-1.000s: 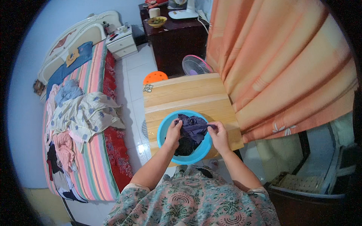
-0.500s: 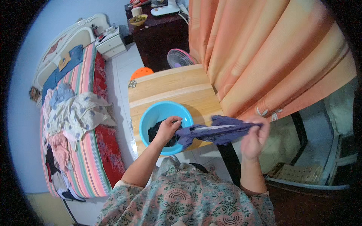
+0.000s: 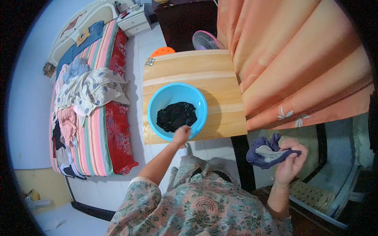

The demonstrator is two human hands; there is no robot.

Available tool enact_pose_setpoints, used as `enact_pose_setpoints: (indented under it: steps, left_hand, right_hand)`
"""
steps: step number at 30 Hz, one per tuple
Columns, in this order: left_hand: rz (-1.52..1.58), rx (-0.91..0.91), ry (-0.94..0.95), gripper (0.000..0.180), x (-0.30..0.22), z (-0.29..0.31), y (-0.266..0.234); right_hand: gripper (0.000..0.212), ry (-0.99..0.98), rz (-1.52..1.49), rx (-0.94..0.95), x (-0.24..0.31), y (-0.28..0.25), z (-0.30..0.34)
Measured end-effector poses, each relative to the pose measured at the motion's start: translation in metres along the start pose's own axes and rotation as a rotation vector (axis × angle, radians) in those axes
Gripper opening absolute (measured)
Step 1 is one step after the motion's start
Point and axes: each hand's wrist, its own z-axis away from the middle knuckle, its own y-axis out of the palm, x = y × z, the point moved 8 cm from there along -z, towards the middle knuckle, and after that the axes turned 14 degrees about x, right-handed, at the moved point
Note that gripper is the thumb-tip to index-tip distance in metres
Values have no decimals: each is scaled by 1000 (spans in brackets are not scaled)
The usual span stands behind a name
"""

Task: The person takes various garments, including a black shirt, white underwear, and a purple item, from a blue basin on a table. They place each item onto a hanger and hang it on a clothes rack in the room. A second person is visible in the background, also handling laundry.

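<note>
My right hand (image 3: 292, 162) holds a small dark purple garment (image 3: 258, 156) by its edge, off the right side of the wooden table. The garment hangs bunched, with a pale grey-white inner side showing; its exact kind I cannot tell. On the table stands a light blue plastic basin (image 3: 157, 98). A heap of wet-looking black cloth (image 3: 176, 117) lies in its bottom. My left hand (image 3: 181, 135) is at the basin's near right rim, fingers curled together; what they hold, if anything, is hidden.
The basin stands near the front of the wooden table (image 3: 228, 90). An orange curtain (image 3: 291, 67) hangs along the right side. A pink-rimmed fan (image 3: 205, 41) and an orange stool (image 3: 163, 51) are behind the table. At left, a striped bed (image 3: 98, 145) carries heaped clothes (image 3: 92, 92).
The purple garment was stretched between both hands over the basin's right side. My left hand has let it go, and my right hand has carried it right and nearer. The view has shifted.
</note>
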Motion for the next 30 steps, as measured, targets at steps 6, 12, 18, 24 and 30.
enact_pose_setpoints:
  steps: [6,12,18,24,30]
  left_hand:
    - [-731,-142,-308,70,90,-23,-91]
    - [-659,333,-553,79,101,-57,-79]
    - [-562,193,-263,53,55,-48,-89]
    - [930,128,-10,38,-27,-24,-165]
    - [1101,80,110,25,-89,-17,-223]
  right_hand:
    - [19,331,-389,-208,-49,-32,24]
    - [15,508,-565,-204,-79,-9,28]
    - [10,815,-148,-149,-110,18,33]
    - [8,914,-198,-125,-122,53,24]
    - [21,902,-275,56,-138,93,16]
